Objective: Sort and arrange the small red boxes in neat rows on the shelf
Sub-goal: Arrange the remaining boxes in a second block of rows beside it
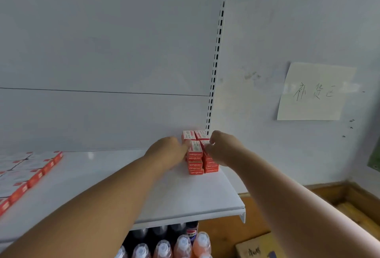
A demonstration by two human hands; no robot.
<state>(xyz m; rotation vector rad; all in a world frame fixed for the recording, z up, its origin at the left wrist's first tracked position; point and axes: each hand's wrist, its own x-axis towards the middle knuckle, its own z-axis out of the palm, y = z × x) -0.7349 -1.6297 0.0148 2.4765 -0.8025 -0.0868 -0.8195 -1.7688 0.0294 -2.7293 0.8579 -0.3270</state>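
We judge the small red boxes point(195, 150), stacked at the shelf point(185, 196) back-right corner, light, stiff and easily toppled, so our left hand point(164, 150) and right hand point(224, 148) press curled fingers against the stack's sides, lifting nothing we can see.

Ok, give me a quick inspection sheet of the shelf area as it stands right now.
Surface: white shelf, mostly bare in the middle.
Job's things: stacked red boxes at the shelf's right rear corner, in two columns front and two behind.
Clutter: flat rows of red-edged packs at the shelf's left end.
Grips: left hand touches the stack's left side; right hand is at its right side, fingers curled; whether either is gripping a box cannot be told.
Cables: nothing seen.
Surroundings: handwritten paper note on the wall, slotted shelf upright, bottles on the level below, cardboard box at lower right.
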